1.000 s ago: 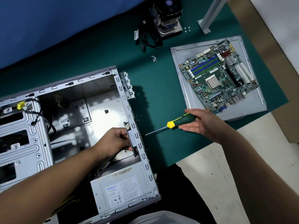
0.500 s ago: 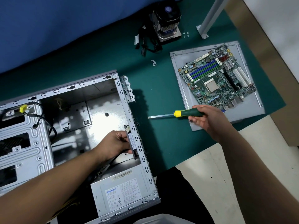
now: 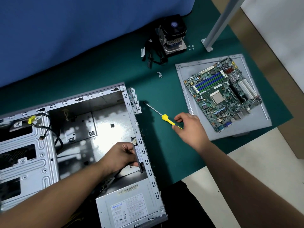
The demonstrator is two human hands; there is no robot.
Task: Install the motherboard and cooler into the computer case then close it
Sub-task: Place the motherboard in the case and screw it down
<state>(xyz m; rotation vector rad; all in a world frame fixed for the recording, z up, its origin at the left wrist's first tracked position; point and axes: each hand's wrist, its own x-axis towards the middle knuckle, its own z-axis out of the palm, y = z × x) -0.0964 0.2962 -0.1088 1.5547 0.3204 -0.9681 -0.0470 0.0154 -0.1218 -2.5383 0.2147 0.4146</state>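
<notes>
inside the case (image 3: pixel 69 102), left fingers (image 3: pixel 130 149) around a small part (image 3: pixel 137 153) (right fingers (image 3: pixel 178 120) pinching the screwdriver (image 3: pixel 167 120))

Looks like a PC repair workshop: dark green matted tabletop (image 3: pixel 102 69), blue fabric partition (image 3: pixel 65 30), loose silver screws (image 3: pixel 159 74), open grey metal computer case (image 3: pixel 139 145).

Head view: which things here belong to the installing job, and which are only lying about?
Job:
- computer case, open
- motherboard, on the side panel
- cooler
- screwdriver, at the right hand
- screws
- left hand, gripping a part at the case's rear wall

Lying about:
- white post
- blue partition
</notes>
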